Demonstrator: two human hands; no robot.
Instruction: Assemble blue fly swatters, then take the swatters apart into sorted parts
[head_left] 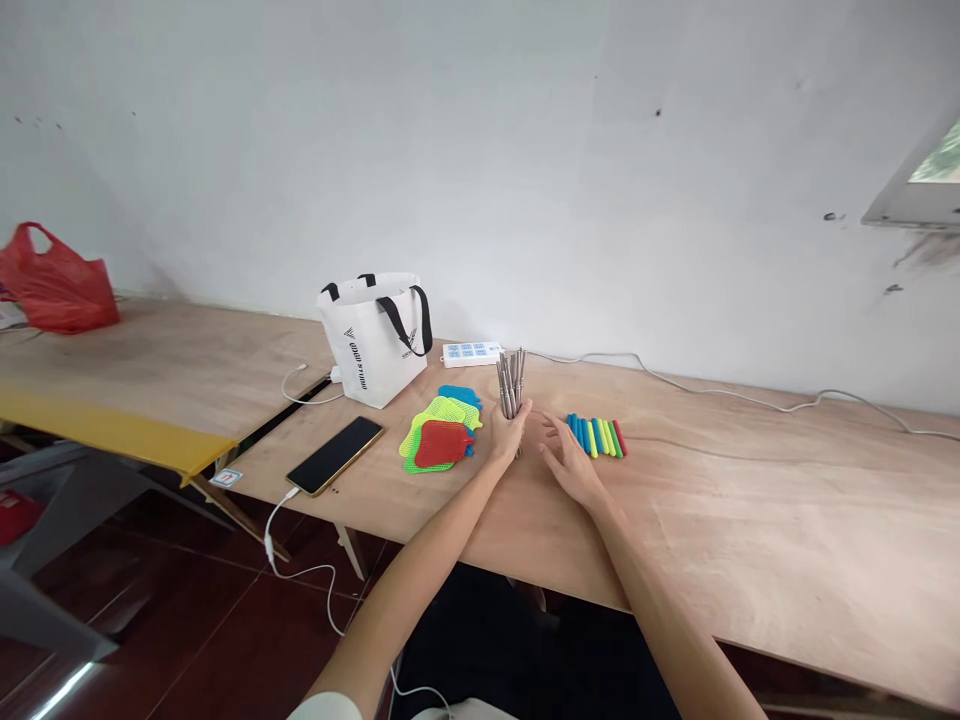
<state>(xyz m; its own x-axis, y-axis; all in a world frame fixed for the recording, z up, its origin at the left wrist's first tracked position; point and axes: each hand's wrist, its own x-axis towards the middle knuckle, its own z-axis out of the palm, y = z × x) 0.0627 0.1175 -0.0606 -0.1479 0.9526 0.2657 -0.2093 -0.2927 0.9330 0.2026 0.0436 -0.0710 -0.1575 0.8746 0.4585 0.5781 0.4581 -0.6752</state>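
Note:
My left hand is wrapped round a bundle of slim silver telescopic rods, held upright just above or on the table. Palm turned inward, my right hand has its fingers apart and holds nothing. Close to its fingertips lies a row of foam-like grips in blue, yellow, green and red, side by side. Left of my left hand are overlapping mesh fly swatter heads: a red one on top, with yellow, green and blue ones partly covered.
A black-screened phone lies at the left with a white cable hanging over the edge. Behind it stands a white tote bag. A power strip and its cord lie near the wall. A red plastic bag is far left.

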